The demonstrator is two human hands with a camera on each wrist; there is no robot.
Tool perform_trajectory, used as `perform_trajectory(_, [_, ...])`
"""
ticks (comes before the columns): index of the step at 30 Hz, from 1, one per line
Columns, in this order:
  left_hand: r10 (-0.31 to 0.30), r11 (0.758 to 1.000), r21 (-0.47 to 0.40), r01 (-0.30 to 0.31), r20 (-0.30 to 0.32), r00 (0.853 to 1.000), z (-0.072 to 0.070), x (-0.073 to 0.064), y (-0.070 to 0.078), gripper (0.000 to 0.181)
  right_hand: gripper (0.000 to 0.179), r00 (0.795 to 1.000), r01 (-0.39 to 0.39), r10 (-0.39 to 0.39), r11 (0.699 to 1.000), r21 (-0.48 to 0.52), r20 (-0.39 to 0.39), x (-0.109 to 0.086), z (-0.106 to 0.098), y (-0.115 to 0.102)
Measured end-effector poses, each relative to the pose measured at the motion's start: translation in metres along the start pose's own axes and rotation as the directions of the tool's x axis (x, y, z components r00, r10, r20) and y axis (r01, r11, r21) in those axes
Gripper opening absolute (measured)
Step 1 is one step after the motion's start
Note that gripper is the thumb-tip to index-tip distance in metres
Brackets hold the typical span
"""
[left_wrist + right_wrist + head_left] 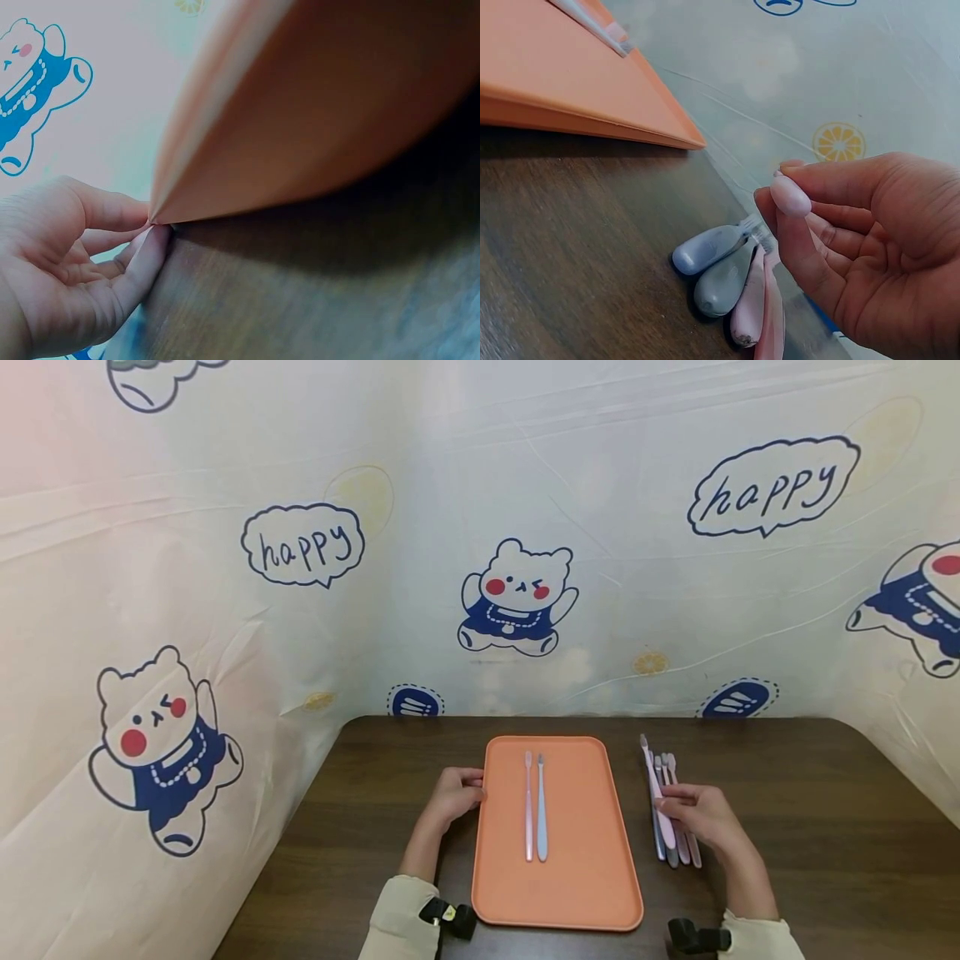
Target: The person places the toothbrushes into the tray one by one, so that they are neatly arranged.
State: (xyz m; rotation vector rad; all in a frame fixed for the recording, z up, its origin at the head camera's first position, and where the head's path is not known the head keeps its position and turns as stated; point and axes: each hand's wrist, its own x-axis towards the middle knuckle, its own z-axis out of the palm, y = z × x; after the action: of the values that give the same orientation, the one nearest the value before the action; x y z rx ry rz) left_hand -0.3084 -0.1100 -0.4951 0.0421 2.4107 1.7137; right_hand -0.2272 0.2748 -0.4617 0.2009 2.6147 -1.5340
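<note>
My left hand (452, 795) pinches the left rim of an orange tray (585, 835), thumb and fingers meeting at its edge in the left wrist view. On the tray a pink toothbrush (528, 814) and a light blue toothbrush (542, 831) lie side by side, heads toward the back. To the tray's right, my right hand (705, 817) holds a pale pink toothbrush (791, 198) between thumb and fingers, its handle end facing the wrist camera. Just beneath it, several toothbrushes (724, 283) lie in a row on the table, bluish, grey-green and pink.
The brown wooden table (810, 810) extends on both sides of the tray. Behind it hangs a pale curtain (420, 610) printed with bears and "happy" bubbles. Black wrist cameras sit on both cuffs, the left one (461, 921) close to the tray's front left corner.
</note>
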Motion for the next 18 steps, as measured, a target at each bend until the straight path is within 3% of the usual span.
perform_trajectory(18, [-0.005,1.000,0.015,0.005,-0.007,1.000,0.0001,-0.0011,0.0013,0.044,0.044,1.000,-0.009,0.009,1.000,0.010,-0.005,0.0004,0.0047,-0.0066])
